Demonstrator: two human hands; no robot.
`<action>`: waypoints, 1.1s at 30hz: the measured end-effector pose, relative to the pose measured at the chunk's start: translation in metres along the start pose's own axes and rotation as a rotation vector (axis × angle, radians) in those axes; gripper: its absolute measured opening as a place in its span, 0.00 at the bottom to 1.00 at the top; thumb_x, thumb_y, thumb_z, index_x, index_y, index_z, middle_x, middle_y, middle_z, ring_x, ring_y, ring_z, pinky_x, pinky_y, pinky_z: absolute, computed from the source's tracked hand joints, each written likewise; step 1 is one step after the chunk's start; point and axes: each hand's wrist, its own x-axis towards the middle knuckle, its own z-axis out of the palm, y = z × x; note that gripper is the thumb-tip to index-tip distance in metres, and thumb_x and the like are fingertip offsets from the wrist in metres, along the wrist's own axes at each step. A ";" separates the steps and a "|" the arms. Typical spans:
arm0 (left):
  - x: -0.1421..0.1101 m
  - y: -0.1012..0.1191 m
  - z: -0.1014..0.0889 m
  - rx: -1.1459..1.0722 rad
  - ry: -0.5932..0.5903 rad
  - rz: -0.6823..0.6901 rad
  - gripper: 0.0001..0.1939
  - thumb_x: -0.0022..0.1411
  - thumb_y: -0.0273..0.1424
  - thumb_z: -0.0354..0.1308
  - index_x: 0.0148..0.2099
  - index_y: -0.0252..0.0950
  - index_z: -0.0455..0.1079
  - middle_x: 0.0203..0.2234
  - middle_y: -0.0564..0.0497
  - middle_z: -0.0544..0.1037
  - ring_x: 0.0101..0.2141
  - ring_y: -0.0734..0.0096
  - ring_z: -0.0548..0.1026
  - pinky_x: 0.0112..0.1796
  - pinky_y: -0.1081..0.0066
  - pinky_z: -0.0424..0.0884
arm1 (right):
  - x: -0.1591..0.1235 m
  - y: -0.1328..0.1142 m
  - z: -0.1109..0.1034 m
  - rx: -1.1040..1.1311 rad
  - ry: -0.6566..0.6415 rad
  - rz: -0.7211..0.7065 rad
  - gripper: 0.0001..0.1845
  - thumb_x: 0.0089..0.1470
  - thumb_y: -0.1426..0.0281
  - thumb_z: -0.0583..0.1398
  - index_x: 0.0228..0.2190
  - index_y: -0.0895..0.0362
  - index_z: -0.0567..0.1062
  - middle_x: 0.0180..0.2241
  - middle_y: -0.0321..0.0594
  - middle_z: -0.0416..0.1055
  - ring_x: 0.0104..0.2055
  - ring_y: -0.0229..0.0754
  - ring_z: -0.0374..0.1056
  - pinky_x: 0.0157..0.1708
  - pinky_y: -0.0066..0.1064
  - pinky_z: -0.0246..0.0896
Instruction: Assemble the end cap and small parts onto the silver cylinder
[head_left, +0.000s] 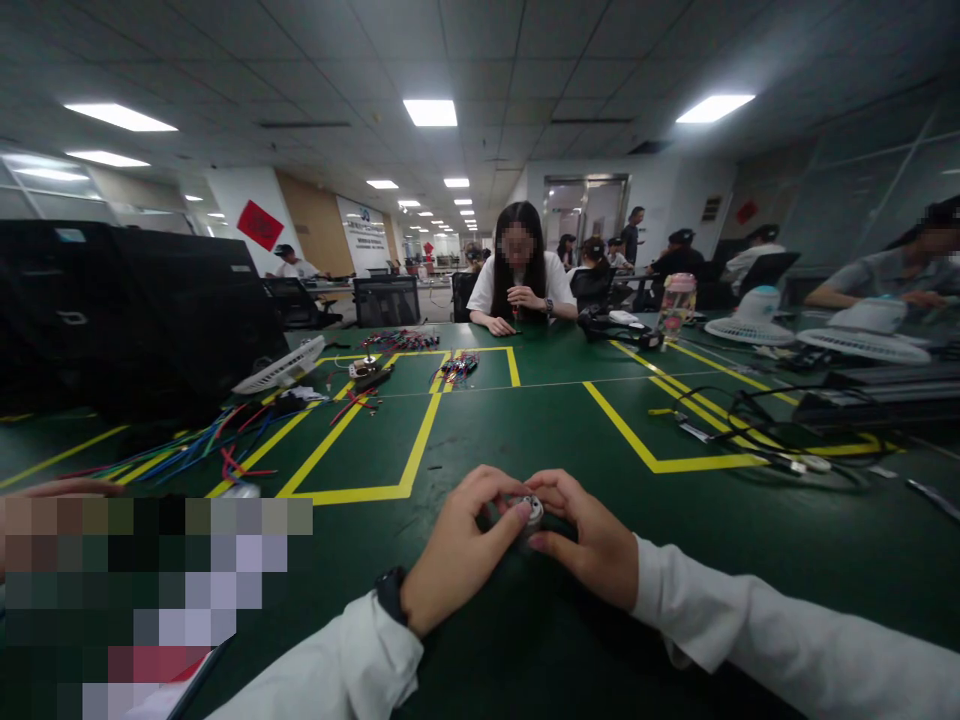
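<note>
Both of my hands meet low in the middle of the green table [480, 430], close to its near edge. Between them sits a small round metal part [529, 511], silver with a dark centre. My left hand [461, 548] curls around its left side with fingertips pinching it. From the other side, my right hand [589, 540] grips the same part, thumb underneath and fingers over the top. Most of the part is hidden by my fingers. White sleeves cover both my arms, and a dark watch sits on my left wrist.
Yellow tape lines [420, 440] mark boxes on the table. Coloured wires [202, 450] lie at the left by a black case [135, 320]. Cables [757, 425] and white fan parts [862, 340] lie at the right. A person [519, 270] sits across the table; others sit behind.
</note>
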 end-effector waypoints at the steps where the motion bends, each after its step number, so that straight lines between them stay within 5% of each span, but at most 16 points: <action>1: 0.000 0.000 0.000 -0.010 -0.010 0.002 0.07 0.61 0.32 0.54 0.39 0.38 0.72 0.35 0.50 0.71 0.36 0.69 0.70 0.37 0.70 0.65 | -0.001 -0.001 -0.001 -0.003 0.000 0.006 0.24 0.48 0.79 0.59 0.46 0.57 0.57 0.48 0.44 0.66 0.51 0.37 0.63 0.54 0.38 0.57; 6: 0.003 0.000 0.002 -0.060 -0.016 -0.029 0.09 0.60 0.34 0.55 0.38 0.37 0.74 0.36 0.49 0.70 0.38 0.68 0.70 0.38 0.69 0.66 | -0.001 -0.001 -0.002 0.002 0.008 0.018 0.22 0.48 0.78 0.59 0.44 0.57 0.59 0.48 0.45 0.66 0.51 0.39 0.64 0.54 0.40 0.58; 12: 0.006 -0.011 -0.013 -0.018 0.127 -0.071 0.12 0.60 0.38 0.54 0.40 0.40 0.75 0.45 0.47 0.66 0.47 0.63 0.66 0.46 0.64 0.65 | -0.002 -0.003 -0.007 -0.015 0.014 0.056 0.23 0.47 0.77 0.60 0.45 0.57 0.60 0.47 0.44 0.67 0.51 0.40 0.64 0.53 0.40 0.58; 18: -0.004 -0.034 -0.030 0.283 -0.184 -0.023 0.08 0.57 0.37 0.58 0.38 0.49 0.77 0.47 0.50 0.68 0.47 0.59 0.66 0.48 0.58 0.62 | -0.012 -0.001 -0.027 -0.065 0.037 0.106 0.23 0.48 0.75 0.60 0.46 0.57 0.60 0.48 0.45 0.66 0.52 0.40 0.63 0.55 0.42 0.57; 22: -0.005 -0.036 -0.029 0.364 -0.234 -0.009 0.09 0.58 0.38 0.57 0.40 0.52 0.76 0.48 0.50 0.70 0.47 0.58 0.65 0.48 0.56 0.60 | -0.017 0.001 -0.031 -0.064 0.045 0.095 0.23 0.48 0.75 0.60 0.47 0.57 0.60 0.48 0.45 0.66 0.52 0.40 0.63 0.55 0.43 0.56; 29: -0.002 -0.037 -0.035 0.120 -0.196 -0.102 0.14 0.62 0.36 0.51 0.47 0.46 0.73 0.50 0.49 0.70 0.50 0.62 0.66 0.52 0.58 0.59 | -0.015 0.001 -0.036 0.027 0.070 0.107 0.22 0.48 0.71 0.61 0.45 0.57 0.63 0.47 0.46 0.67 0.51 0.41 0.65 0.54 0.43 0.58; 33: -0.001 -0.041 -0.039 -0.038 -0.084 -0.144 0.14 0.63 0.36 0.49 0.43 0.40 0.75 0.46 0.47 0.73 0.48 0.64 0.69 0.52 0.61 0.61 | -0.029 0.000 -0.070 0.086 0.283 0.140 0.24 0.50 0.64 0.60 0.47 0.56 0.60 0.49 0.49 0.66 0.50 0.44 0.66 0.53 0.45 0.59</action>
